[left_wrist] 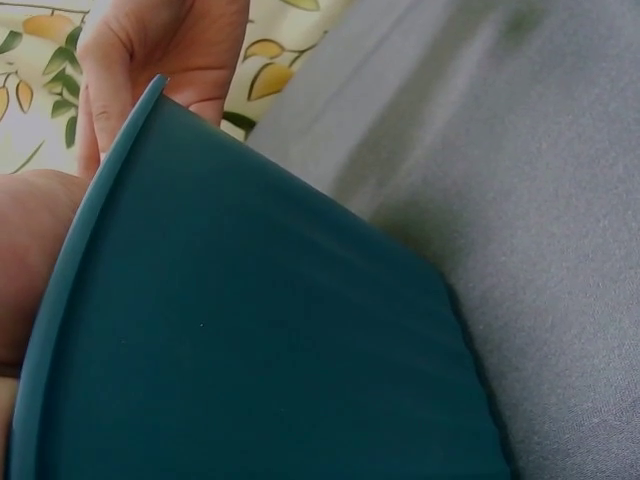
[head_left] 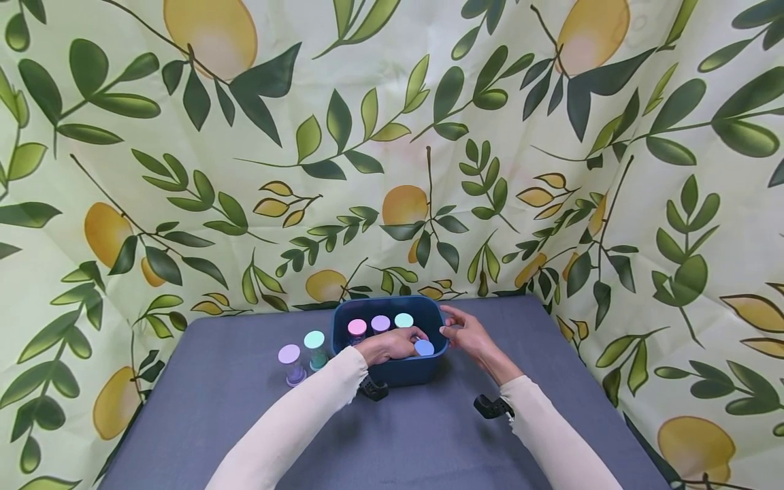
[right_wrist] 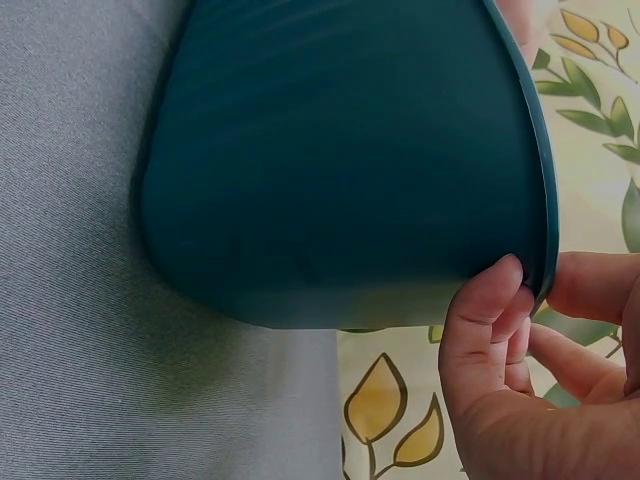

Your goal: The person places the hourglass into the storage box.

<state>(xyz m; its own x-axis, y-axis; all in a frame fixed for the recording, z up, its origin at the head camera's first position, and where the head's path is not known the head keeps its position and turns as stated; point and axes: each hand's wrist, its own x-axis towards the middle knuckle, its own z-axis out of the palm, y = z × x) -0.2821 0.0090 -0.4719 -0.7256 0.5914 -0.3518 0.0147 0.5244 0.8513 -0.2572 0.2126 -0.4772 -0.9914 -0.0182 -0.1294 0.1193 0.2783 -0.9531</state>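
A dark blue plastic bin (head_left: 392, 371) stands on the table, holding several sand timers with coloured caps. Inside it are a pink-capped timer (head_left: 357, 328), a purple-capped timer (head_left: 380, 322) and a mint-capped timer (head_left: 403, 320) along the far side. My left hand (head_left: 395, 344) reaches over the near rim, its fingers curled at a blue-capped sand timer (head_left: 424, 348) in the near right corner; the lower fingers are hidden by the bin wall. At the bin's right end, my right hand (head_left: 468, 333) pinches the rim (right_wrist: 548, 210) between thumb and fingers.
Left of the bin, a mint-capped sand timer (head_left: 315, 347) and a purple-capped sand timer (head_left: 292, 364) stand upright on the grey-blue tabletop (head_left: 202, 408). A leaf-and-fruit patterned cloth (head_left: 343, 204) hangs behind and beside the table.
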